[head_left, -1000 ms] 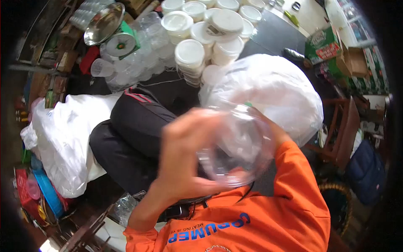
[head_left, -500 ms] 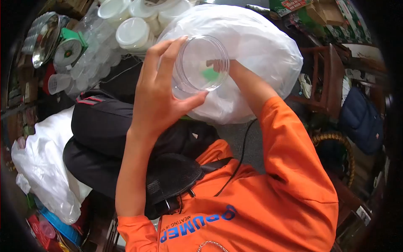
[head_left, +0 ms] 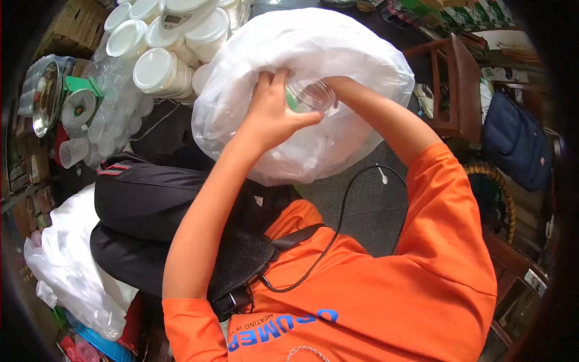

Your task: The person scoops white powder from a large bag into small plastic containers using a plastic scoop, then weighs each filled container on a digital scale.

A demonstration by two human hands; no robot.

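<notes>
My left hand [head_left: 271, 108] grips a clear plastic jar [head_left: 315, 95], fingers on one side and thumb on the other. The jar is tilted inside the mouth of a large white plastic bag [head_left: 301, 160]. My right hand [head_left: 339, 88] reaches into the same bag, just beyond the jar. Its fingers are hidden by the jar and the bag, so I cannot tell what they hold. A small green thing [head_left: 292, 100] shows through the jar's wall.
Lidded white tubs [head_left: 155, 71] stand stacked behind the bag, with a digital scale [head_left: 175, 19] on top. Farther left are a green dial scale [head_left: 81, 102] and clear plastic cups [head_left: 111, 130]. A wooden chair [head_left: 461, 90] stands right. A white spoon [head_left: 382, 175] lies on the floor.
My left hand has lowered the jar from above the bag into its mouth and tilted it. My right hand stays in the bag, now more hidden. The view has shifted.
</notes>
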